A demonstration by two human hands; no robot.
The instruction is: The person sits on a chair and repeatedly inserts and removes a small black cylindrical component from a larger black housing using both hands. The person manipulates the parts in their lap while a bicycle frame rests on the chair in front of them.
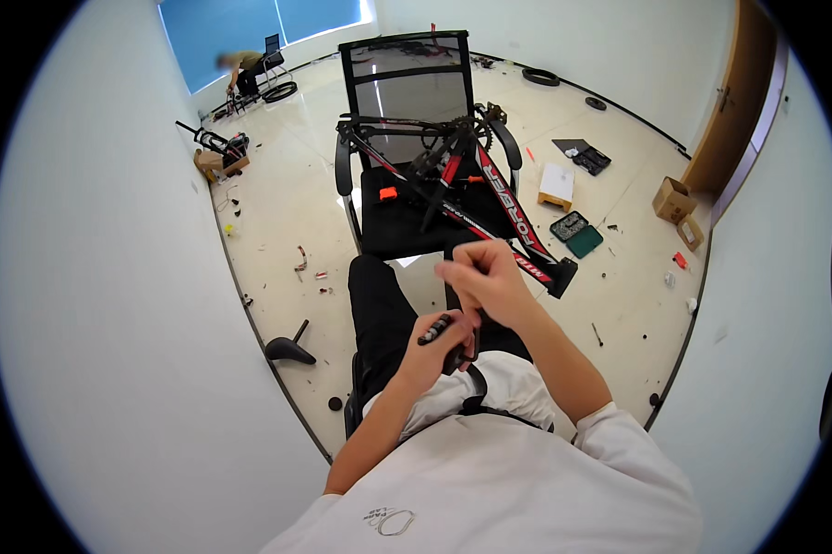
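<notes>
From close above the shirt (526,471), the wide head view looks down and forward across the floor (287,212).

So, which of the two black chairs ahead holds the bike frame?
The near mesh-backed chair: the bike frame lies across it. The far chair stands at upper left, beside a bent-over person.

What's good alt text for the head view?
A bare left hand holds a small black object, the bare right hand close by. Ahead, a red-and-black bicycle frame rests on a black mesh-backed armchair; a black bicycle saddle and an open green case lie on the glossy pale floor.
</notes>
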